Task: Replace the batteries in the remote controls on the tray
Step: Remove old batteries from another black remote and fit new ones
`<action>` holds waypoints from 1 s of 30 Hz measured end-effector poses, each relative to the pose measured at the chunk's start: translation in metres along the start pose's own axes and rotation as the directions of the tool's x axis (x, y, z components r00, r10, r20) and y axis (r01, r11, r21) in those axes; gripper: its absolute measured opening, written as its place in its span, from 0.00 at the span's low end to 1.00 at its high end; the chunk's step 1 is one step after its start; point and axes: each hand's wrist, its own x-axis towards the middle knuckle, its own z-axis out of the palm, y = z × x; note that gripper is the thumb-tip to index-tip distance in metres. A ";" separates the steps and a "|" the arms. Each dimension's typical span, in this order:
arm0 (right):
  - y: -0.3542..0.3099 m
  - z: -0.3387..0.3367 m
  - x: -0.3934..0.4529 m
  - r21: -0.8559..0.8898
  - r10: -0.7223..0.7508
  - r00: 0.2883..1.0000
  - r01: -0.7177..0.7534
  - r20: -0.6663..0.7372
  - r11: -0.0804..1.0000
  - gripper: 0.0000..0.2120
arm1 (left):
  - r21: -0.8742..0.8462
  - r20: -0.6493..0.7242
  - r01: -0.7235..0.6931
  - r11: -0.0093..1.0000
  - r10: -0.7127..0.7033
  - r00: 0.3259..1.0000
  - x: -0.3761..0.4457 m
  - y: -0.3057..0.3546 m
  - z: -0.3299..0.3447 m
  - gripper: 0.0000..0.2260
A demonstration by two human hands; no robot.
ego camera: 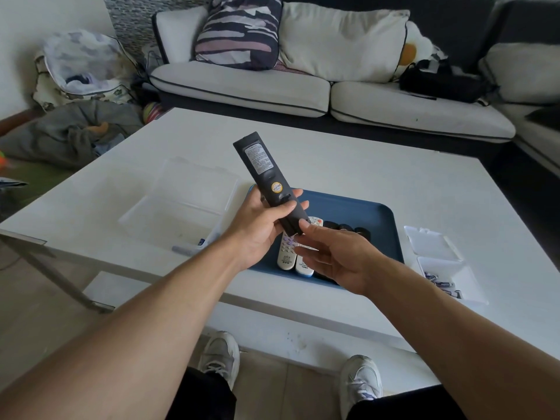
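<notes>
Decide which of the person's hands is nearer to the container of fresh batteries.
Right. The right hand hovers over the tray, toward the battery container; the left hand, gripping the black remote, lies farther away.

I am holding a remote control in my left hand at the frame's centre, back side facing me, above the tray, while my right hand is touching its lower end. The tray is lying on the table, with two more remotes lying side by side in it. An open box is sitting left of the tray; a box of batteries is sitting at its right. A sofa is stretching behind the table along the upper frame.
</notes>
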 end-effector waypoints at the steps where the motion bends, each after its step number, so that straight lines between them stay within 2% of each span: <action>1: 0.000 0.000 0.000 0.000 -0.001 1.000 0.001 -0.001 1.000 0.18 | -0.004 -0.005 -0.004 1.000 0.004 1.000 0.000 -0.001 0.000 0.19; 7: 0.001 0.000 0.000 -0.060 -0.035 0.999 0.035 0.000 0.998 0.16 | 0.002 -0.001 -0.012 1.000 0.012 1.000 0.000 -0.002 0.002 0.17; 11: 0.002 -0.001 0.000 -0.078 -0.060 0.998 0.059 -0.009 0.995 0.18 | -0.001 0.005 0.013 1.000 -0.013 1.000 0.000 -0.001 0.002 0.12; 14: 0.004 0.001 -0.002 -0.104 -0.127 0.992 0.126 0.000 0.987 0.18 | -0.037 -0.007 0.044 0.998 -0.044 0.999 0.000 0.001 0.004 0.11; 18: 0.006 0.005 -0.003 -0.194 -0.217 0.975 0.204 -0.050 0.960 0.16 | -0.060 -0.027 0.047 0.997 -0.049 0.998 -0.001 0.001 0.005 0.14; 25: 0.008 0.006 -0.003 -0.066 -0.175 0.982 0.171 -0.064 0.983 0.16 | -0.223 -0.066 0.053 0.973 -0.069 0.995 -0.002 0.003 0.014 0.16; 30: 0.010 0.009 -0.002 -0.074 -0.207 0.971 0.199 -0.121 0.977 0.18 | -0.277 -0.077 0.076 0.958 -0.101 0.992 -0.002 -0.001 0.016 0.19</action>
